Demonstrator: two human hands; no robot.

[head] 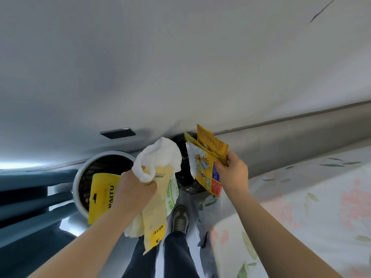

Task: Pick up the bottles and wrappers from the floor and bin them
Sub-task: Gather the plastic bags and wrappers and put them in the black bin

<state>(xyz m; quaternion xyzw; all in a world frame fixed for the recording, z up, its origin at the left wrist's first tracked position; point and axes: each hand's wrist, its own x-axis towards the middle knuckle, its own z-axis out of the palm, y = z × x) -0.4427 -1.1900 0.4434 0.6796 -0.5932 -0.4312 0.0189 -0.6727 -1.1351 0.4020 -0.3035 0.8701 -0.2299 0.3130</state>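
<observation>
My left hand (134, 189) grips a bunch of rubbish: a crumpled white tissue (160, 155), yellow wrappers (153, 213) and a white-green wrapper (171, 195). Another yellow wrapper (101, 195) hangs by that hand over a round white bin (77, 185) with a dark liner. My right hand (232, 173) pinches several yellow snack packets (204, 165) above a second bin with a black bag (182, 145), mostly hidden behind the rubbish. No bottle is in view.
A white wall (180, 67) fills the upper view, with a grey skirting board (291, 135) along its foot. A bed with floral sheets (301, 207) lies at the right. Blue-grey bars (30, 197) stand at the left. My shoe (180, 217) is below the bins.
</observation>
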